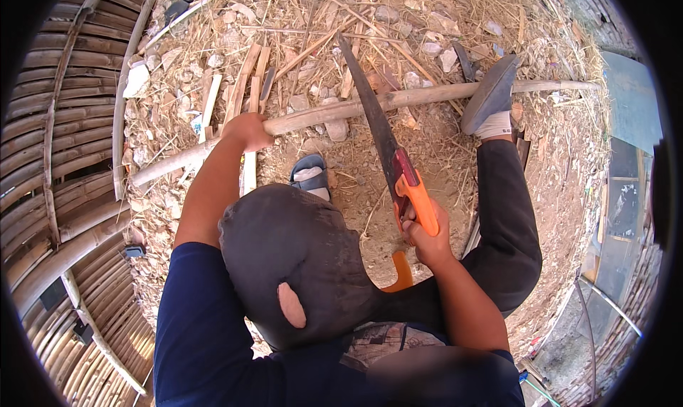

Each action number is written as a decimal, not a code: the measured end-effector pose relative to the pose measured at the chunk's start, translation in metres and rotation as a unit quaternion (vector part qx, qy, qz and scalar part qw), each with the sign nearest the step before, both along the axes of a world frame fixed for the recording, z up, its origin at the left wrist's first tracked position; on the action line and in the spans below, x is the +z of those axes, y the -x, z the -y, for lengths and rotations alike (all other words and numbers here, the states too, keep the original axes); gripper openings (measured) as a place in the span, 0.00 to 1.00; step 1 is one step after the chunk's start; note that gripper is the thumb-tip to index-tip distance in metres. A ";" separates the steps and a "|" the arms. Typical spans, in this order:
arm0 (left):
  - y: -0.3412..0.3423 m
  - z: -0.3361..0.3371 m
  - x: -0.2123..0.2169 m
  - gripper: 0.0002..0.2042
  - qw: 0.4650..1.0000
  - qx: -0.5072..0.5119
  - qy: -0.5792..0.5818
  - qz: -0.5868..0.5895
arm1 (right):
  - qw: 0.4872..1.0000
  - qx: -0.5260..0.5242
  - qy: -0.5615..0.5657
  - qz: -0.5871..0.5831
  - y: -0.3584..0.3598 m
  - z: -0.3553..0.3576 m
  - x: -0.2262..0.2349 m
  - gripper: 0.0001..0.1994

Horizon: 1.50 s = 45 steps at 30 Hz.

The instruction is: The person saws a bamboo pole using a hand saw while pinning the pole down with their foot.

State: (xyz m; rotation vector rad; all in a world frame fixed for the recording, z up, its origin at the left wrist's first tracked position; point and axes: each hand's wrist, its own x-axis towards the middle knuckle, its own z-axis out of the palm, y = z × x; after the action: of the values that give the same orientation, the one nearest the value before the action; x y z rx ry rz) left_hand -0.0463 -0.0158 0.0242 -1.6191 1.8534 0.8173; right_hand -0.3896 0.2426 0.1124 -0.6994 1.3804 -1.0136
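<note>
A long wooden pole (313,117) lies across the ground in front of me, rising slightly toward the right. My left hand (247,131) is closed around it left of the middle. In my right hand (429,238) is the orange handle of a hand saw (376,115), whose dark blade points away from me and passes over the pole. Whether its teeth touch the wood cannot be told. My right foot, in a dark slipper (491,94) over a pale sock, rests on the pole's right part. My left slipper (309,173) stands on the ground nearer me.
Straw, stones and wood strips (249,80) litter the ground beyond the pole. A bamboo slat wall (57,136) stands on the left. Blue-grey sheets (629,101) line the right side. A curved orange piece (401,270) shows beside my bent legs.
</note>
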 end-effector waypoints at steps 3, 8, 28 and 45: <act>-0.004 0.005 -0.007 0.29 1.000 -0.011 -0.007 -0.009 | 0.999 0.025 -0.023 -0.017 -0.001 -0.009 0.005 0.08; -0.013 0.014 -0.012 0.30 0.999 -0.018 -0.035 -0.027 | 0.996 0.032 -0.079 -0.015 -0.005 -0.020 0.037 0.08; -0.002 0.000 -0.027 0.14 0.985 -0.054 0.157 -0.047 | 0.994 0.026 -0.097 -0.035 -0.014 -0.061 0.113 0.09; 0.018 -0.024 -0.028 0.14 0.991 -0.042 0.113 -0.059 | 0.992 -0.012 -0.118 -0.043 -0.011 -0.067 0.130 0.07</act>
State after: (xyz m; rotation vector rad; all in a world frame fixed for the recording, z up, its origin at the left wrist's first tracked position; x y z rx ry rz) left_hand -0.0642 0.0078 -0.0036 -1.6434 2.1495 0.7008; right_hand -0.3790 0.3096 0.2424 -0.5568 1.5574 -0.8281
